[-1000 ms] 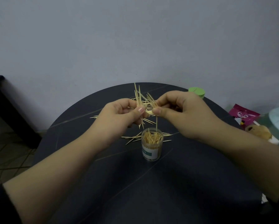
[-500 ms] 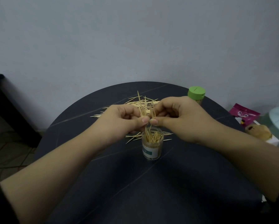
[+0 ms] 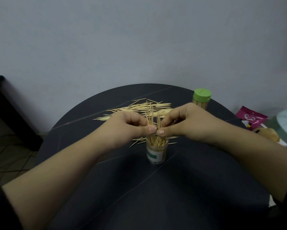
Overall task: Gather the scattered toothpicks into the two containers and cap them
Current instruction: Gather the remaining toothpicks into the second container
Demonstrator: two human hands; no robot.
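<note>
An open clear container [image 3: 156, 152] with a white and green label stands mid-table, partly filled with upright toothpicks. Just above its mouth, my left hand [image 3: 128, 126] and my right hand [image 3: 183, 122] pinch a bundle of toothpicks [image 3: 150, 115] upright, thumbs almost touching. The lower ends of the bundle dip into the container. Scattered toothpicks [image 3: 136, 108] lie in a heap behind my hands, and a few more lie beside the container. A second container with a green cap [image 3: 201, 98] stands at the back right, closed and full.
The round dark table [image 3: 156, 188] ends close behind the heap, near a grey wall. A pink packet [image 3: 250, 116], a brownish object [image 3: 265, 132] and a pale round thing sit off the table's right edge. Dark furniture [image 3: 9, 110] stands at left.
Both hands came down and together, turning the splayed bundle upright and lowering its ends into the open container. The green-capped container is now in full view.
</note>
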